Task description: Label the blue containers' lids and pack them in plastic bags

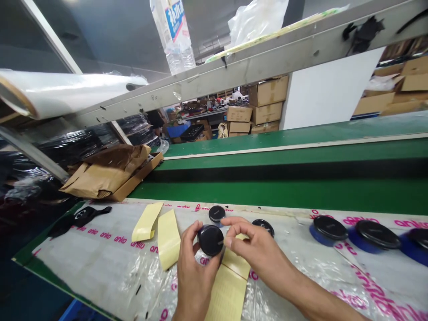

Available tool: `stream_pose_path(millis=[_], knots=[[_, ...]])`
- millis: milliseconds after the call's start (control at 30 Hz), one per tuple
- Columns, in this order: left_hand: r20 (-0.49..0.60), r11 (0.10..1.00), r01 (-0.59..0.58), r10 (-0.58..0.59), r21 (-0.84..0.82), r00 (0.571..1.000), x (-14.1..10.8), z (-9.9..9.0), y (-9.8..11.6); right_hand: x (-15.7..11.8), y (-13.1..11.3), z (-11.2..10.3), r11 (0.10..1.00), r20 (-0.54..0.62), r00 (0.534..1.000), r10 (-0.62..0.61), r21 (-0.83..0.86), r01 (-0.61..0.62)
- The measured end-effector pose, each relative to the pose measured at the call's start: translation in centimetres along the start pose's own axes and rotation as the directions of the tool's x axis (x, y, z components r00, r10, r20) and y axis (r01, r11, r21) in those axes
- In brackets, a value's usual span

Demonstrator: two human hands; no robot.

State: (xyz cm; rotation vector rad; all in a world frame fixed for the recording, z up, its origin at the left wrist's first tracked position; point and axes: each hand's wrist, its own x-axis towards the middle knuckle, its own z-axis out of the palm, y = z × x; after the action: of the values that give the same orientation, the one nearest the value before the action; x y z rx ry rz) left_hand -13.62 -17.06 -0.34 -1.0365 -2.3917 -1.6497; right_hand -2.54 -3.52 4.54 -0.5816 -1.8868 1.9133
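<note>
**Holding a black disc up close, busy at its rim**

Gripping the black disc (209, 238) by its edge with the left hand (196, 269), pinched between thumb and fingers, held above the plastic sheet (110, 267) and turned flat face to the camera. In from the other side with the right hand (256, 247), bending fingers toward the thumb right at the disc's right-hand edge. Cannot tell whether pinching some tiny scrap there or only touching the rim; too small to make out.

Down below now, to a long yellow paper (227, 294), running under the hands toward the near side. Over to the left, past a yellow strip (169, 240) and, beside it, a shorter yellow strip (146, 223). Farther left, reaching a black cloth piece (72, 223).

Just beyond the held disc, spotting a second disc (216, 214) flat on the sheet; partly behind the right hand, a third disc (265, 226). Away to the right, counting three blue-sided pieces (329, 229) with black tops, in a row. On past the sheet to the green belt (267, 196), with brown cardboard (107, 171) at its left.
</note>
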Motion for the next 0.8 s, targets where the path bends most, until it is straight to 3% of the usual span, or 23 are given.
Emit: stream_pose_path(millis=[100, 367, 800], knots=[[0.039, 0.999, 0.036, -0.036, -0.002, 0.999, -0.6, 0.2, 0.3, 0.1, -0.3, 0.0, 1.0, 0.006, 1.0, -0.002, -0.005, 0.002], [0.123, 0.991, -0.086, 0.073, 0.105, 0.99, -0.5, -0.1, 1.0, 0.3, 0.3, -0.2, 0.999, 0.015, 1.0, -0.027, 0.039, 0.026], [0.131, 0.978, -0.122, 0.101, 0.167, 0.986, -0.5, -0.2, 1.5, 0.2, 0.3, -0.2, 0.995, -0.005, 0.999, -0.048, 0.089, 0.049]])
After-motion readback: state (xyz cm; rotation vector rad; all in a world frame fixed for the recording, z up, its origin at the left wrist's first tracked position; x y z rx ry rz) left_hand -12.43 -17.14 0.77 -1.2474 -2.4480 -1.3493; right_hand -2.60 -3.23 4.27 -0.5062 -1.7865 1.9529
